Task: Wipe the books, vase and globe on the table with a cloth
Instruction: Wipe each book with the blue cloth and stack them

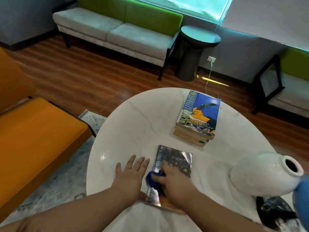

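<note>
A dark paperback book [175, 162] lies flat on the round white marble table [142, 124] near its front edge. My right hand [175, 181] grips a blue cloth [153, 179] and presses it on the book's cover. My left hand [132, 173] lies flat on the table beside the book's left edge, fingers spread, thumb at the book's near corner. A stack of books [197, 123] topped by a blue "World Literature" cover stands further back. A white vase [260, 174] stands at the right. A blue globe [302, 198] shows partly at the right edge.
An orange seat [33, 131] stands left of the table. A green-and-grey sofa [117, 30] and a dark round side table [195, 52] stand against the far wall. A patterned rug [58, 178] lies under the table. A dark patterned object [274, 211] lies below the vase.
</note>
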`<action>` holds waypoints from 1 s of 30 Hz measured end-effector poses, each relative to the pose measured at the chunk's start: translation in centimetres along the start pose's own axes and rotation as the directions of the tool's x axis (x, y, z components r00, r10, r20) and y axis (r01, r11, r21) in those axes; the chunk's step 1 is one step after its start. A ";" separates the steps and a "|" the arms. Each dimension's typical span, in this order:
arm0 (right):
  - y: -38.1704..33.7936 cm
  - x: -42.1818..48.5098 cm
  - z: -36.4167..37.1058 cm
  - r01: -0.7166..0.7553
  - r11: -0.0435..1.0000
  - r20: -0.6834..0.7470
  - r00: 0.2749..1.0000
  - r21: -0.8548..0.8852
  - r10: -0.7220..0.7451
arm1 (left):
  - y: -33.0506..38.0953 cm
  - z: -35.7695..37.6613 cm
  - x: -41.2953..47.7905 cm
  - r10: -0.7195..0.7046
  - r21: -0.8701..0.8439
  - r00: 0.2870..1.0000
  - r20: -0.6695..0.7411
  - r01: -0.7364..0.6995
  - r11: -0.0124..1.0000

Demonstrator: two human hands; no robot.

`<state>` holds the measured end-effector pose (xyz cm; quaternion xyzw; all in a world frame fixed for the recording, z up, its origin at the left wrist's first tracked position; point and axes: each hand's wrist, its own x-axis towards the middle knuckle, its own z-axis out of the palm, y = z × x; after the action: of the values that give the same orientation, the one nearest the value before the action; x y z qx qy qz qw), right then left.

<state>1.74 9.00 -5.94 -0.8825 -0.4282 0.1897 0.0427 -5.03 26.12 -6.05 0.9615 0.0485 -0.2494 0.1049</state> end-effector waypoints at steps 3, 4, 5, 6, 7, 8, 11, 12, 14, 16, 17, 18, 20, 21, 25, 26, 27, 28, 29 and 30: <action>1.8 -1.7 0.1 0.012 0.996 0.049 0.999 0.090 -0.017 | 0.0 0.1 -0.1 0.004 0.017 1.000 0.002 -0.004 1.000; 2.8 -2.1 0.0 -0.066 0.990 0.054 0.997 0.128 0.059 | 0.0 0.1 -0.2 0.007 0.020 1.000 0.004 -0.007 1.000; 3.8 -2.3 -0.2 -0.139 0.982 0.045 0.990 0.130 0.135 | 0.1 0.1 -0.2 0.011 0.025 1.000 0.005 -0.011 1.000; 4.5 -2.3 -0.4 -0.212 0.972 0.012 0.977 0.105 0.212 | 0.1 0.0 -0.2 0.014 0.033 1.000 0.002 -0.014 0.999; 4.8 -2.3 -0.7 -0.280 0.957 -0.032 0.959 0.081 0.283 | 0.2 0.0 -0.2 0.017 0.043 1.000 -0.003 -0.017 0.999; 4.5 -2.1 -0.8 -0.325 0.944 -0.063 0.943 0.054 0.328 | 0.2 -0.1 -0.2 0.017 0.050 1.000 -0.006 -0.017 0.999; 0.8 -2.0 -0.5 -0.317 0.948 -0.042 0.948 -0.014 0.316 | 0.2 0.0 -0.3 0.005 0.068 1.000 -0.004 -0.004 0.998; -0.5 -2.3 0.0 -0.258 0.966 -0.019 0.966 -0.021 0.258 | 0.2 0.0 -0.4 -0.002 0.074 1.000 -0.009 0.003 0.997; -2.1 -3.6 1.0 -0.127 0.992 0.013 0.992 0.006 0.127 | 0.3 0.2 -0.5 -0.011 0.076 1.000 -0.021 0.013 0.997; -1.6 -5.2 1.7 -0.108 0.990 0.017 0.994 0.089 0.107 | 0.4 0.3 -0.6 -0.009 0.069 1.000 -0.027 0.011 0.998; -0.8 -6.0 1.9 -0.137 0.983 0.015 0.991 0.125 0.136 | 0.5 0.3 -0.7 -0.004 0.069 1.000 -0.028 0.006 0.998; 0.2 -6.5 1.9 -0.175 0.976 -0.002 0.984 0.128 0.177 | 0.5 0.3 -0.7 -0.001 0.071 0.999 -0.032 0.003 0.997; 1.9 -7.4 1.7 -0.290 0.956 -0.046 0.955 0.054 0.292 | 0.6 0.2 -0.9 0.000 0.081 0.999 -0.041 0.003 0.997; 2.4 -7.5 1.7 -0.343 0.939 -0.060 0.937 0.028 0.344 | 0.5 0.2 -0.9 -0.003 0.081 0.999 -0.041 0.007 0.997; 1.9 -7.9 2.4 -0.244 0.969 -0.067 0.967 0.032 0.246 | 0.5 0.3 -1.0 -0.015 0.074 0.999 -0.043 0.018 0.997; 1.9 -8.3 2.5 -0.197 0.979 -0.052 0.979 0.046 0.199 | 0.6 0.3 -1.1 -0.014 0.076 0.999 -0.050 0.017 0.997; 2.2 -8.8 2.5 -0.188 0.980 -0.029 0.981 0.058 0.190 | 0.6 0.1 -1.2 -0.013 0.076 0.998 -0.056 0.017 0.997; 2.8 -9.1 2.2 -0.222 0.972 -0.025 0.974 0.072 0.225 | 0.7 0.0 -1.2 -0.010 0.074 0.998 -0.065 0.015 0.997; 3.5 -9.4 1.9 -0.291 0.952 -0.035 0.955 0.093 0.295 | 0.8 -0.1 -1.3 -0.008 0.071 0.997 -0.076 0.013 0.997; 4.3 -9.5 1.5 -0.372 0.919 -0.053 0.923 0.128 0.381 | 0.9 -0.2 -1.3 -0.007 0.063 0.996 -0.088 0.013 0.998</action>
<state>-1.00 -1.18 -5.52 -0.9510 -0.2369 0.1847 0.0729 -5.94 25.28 -5.12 0.9741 0.0501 -0.2088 0.0710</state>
